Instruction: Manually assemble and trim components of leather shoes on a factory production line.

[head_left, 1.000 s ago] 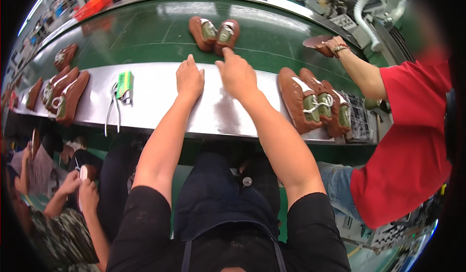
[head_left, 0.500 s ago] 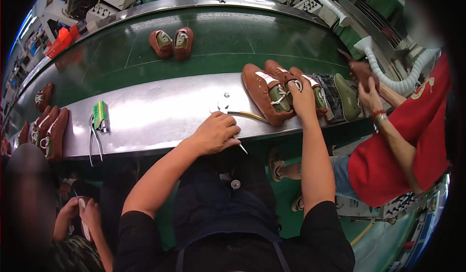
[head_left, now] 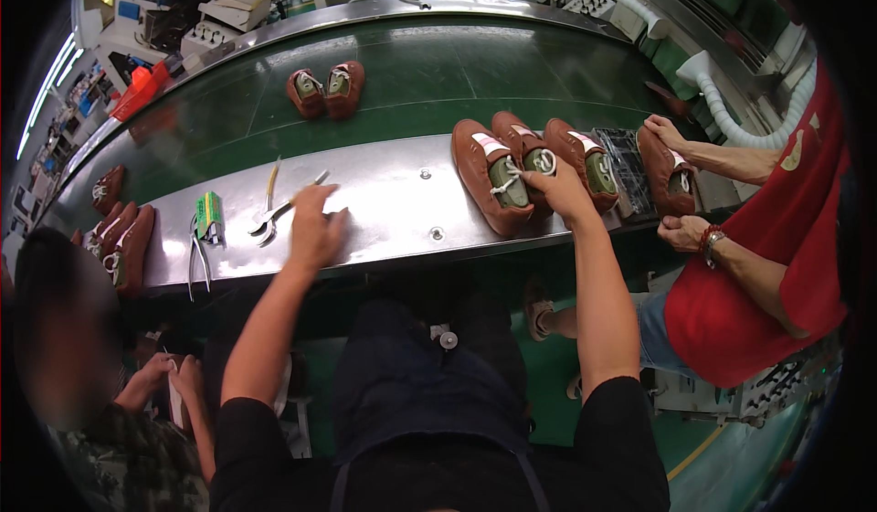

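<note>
My left hand [head_left: 317,231] is over the metal bench, slightly blurred, with its fingers apart and nothing in it. Just left of it lie pincers [head_left: 269,212] with yellowish handles spread, jaws toward me. My right hand [head_left: 564,194] grips the heel end of a brown shoe [head_left: 518,139], by its white lace. This shoe stands in the middle of three, between another brown shoe [head_left: 477,147] on its left and a third [head_left: 568,142] on its right. Green filling shows in their openings. My right fingers partly hide the middle shoe's heel.
At right, a co-worker in red has both hands at a brown shoe [head_left: 656,169], beside a black patterned block [head_left: 621,169]. A green box [head_left: 209,215] and grey-handled pliers [head_left: 199,265] lie left. More shoes [head_left: 135,242] stand at far left; a pair [head_left: 341,92] sits on the green surface.
My left hand has let go of the pincers, which now lie farther left on the bench. My right hand stays at the shoes. The co-worker's shoe has come down beside the block.
</note>
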Action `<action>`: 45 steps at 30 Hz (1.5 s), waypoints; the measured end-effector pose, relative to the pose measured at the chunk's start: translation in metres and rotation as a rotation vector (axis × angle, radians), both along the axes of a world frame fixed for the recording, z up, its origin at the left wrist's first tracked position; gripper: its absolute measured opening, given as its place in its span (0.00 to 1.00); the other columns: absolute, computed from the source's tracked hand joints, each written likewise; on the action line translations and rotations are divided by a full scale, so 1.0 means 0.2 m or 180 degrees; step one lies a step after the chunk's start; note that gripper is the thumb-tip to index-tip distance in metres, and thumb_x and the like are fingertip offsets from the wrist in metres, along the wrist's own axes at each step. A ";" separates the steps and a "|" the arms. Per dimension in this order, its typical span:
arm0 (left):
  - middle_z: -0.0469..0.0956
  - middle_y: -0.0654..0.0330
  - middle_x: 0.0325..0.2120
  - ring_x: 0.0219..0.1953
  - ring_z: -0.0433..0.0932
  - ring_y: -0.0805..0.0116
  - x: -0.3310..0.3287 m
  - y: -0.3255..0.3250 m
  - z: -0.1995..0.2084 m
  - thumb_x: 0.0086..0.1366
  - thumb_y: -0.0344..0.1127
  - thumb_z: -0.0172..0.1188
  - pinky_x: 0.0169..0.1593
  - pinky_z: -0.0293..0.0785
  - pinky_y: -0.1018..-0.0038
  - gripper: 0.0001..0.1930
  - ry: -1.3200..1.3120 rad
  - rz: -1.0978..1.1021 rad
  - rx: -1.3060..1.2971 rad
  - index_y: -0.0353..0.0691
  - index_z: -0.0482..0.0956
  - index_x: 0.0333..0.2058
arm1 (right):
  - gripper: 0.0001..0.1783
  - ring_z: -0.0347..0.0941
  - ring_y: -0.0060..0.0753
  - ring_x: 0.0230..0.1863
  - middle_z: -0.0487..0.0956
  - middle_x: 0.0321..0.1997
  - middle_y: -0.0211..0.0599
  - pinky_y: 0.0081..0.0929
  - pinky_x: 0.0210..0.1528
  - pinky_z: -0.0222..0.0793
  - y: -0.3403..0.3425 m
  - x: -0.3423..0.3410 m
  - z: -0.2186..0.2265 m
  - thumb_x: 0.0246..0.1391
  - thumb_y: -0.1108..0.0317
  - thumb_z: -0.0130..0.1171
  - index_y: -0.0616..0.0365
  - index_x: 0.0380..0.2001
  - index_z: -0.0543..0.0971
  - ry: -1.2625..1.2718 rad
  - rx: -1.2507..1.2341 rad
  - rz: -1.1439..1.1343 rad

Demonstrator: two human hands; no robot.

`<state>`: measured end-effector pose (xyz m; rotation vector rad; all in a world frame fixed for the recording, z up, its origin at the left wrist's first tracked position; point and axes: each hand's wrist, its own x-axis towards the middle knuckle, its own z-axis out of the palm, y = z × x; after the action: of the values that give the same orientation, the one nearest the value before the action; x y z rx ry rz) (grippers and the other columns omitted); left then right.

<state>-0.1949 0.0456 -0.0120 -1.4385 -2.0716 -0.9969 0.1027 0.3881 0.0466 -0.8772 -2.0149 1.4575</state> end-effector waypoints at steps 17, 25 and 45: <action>0.84 0.61 0.51 0.53 0.82 0.67 0.97 0.12 0.25 0.72 0.59 0.63 0.57 0.76 0.56 0.27 -0.6609 -0.0557 0.1101 0.44 0.79 0.57 | 0.52 0.70 0.46 0.68 0.70 0.69 0.58 0.37 0.68 0.66 -0.92 0.11 -0.10 0.49 0.66 0.74 0.73 0.73 0.59 0.0313 -0.0523 0.0280; 0.82 0.66 0.43 0.42 0.78 0.75 0.94 -0.04 0.14 0.64 0.57 0.69 0.45 0.73 0.69 0.27 -0.6114 -0.0422 0.0566 0.44 0.79 0.54 | 0.38 0.75 0.29 0.57 0.78 0.58 0.38 0.29 0.65 0.68 -0.97 0.16 -0.10 0.55 0.69 0.72 0.67 0.66 0.68 0.0676 -0.1765 0.0247; 0.71 0.56 0.60 0.62 0.72 0.63 1.19 -0.54 -0.20 0.48 0.45 0.79 0.66 0.70 0.63 0.56 -0.6021 -0.0940 0.0860 0.39 0.54 0.72 | 0.59 0.69 0.35 0.64 0.69 0.64 0.42 0.36 0.66 0.70 -1.47 0.38 -0.39 0.40 0.73 0.76 0.61 0.73 0.53 0.0530 -0.2330 0.0302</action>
<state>0.0432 -0.0621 -0.0520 -0.3457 -2.2710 -3.4079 0.1787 0.0932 -0.0305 -0.8919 -1.4087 2.2940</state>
